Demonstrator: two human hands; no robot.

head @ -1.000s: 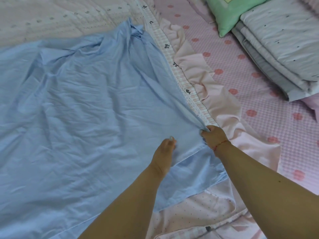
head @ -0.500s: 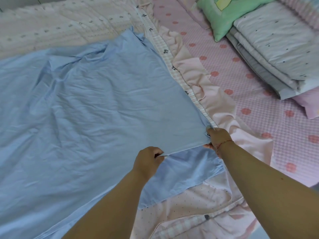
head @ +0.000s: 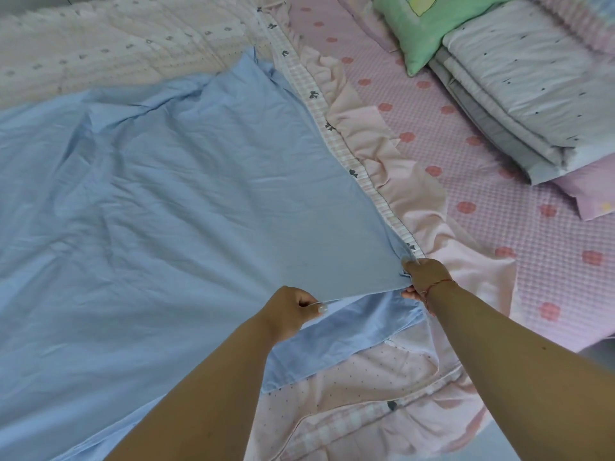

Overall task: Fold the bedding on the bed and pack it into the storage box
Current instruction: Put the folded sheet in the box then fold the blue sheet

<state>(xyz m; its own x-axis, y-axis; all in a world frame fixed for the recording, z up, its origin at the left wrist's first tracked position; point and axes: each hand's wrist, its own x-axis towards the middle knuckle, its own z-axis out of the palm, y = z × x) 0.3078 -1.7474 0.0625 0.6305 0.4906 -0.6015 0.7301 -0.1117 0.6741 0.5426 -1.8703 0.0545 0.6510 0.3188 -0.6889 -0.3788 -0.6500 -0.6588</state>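
Blue sheet (head: 173,207), spread over the quilt (head: 116,38) on the bed (head: 466,201): near edge pinched by left hand (head: 293,311), corner gripped by right hand (head: 424,277).

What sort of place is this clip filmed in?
Most likely a home bedroom, seen from over a bed: a pink flower-print sheet, a green pillow beside a folded quilt, and a blue sheet spread out.
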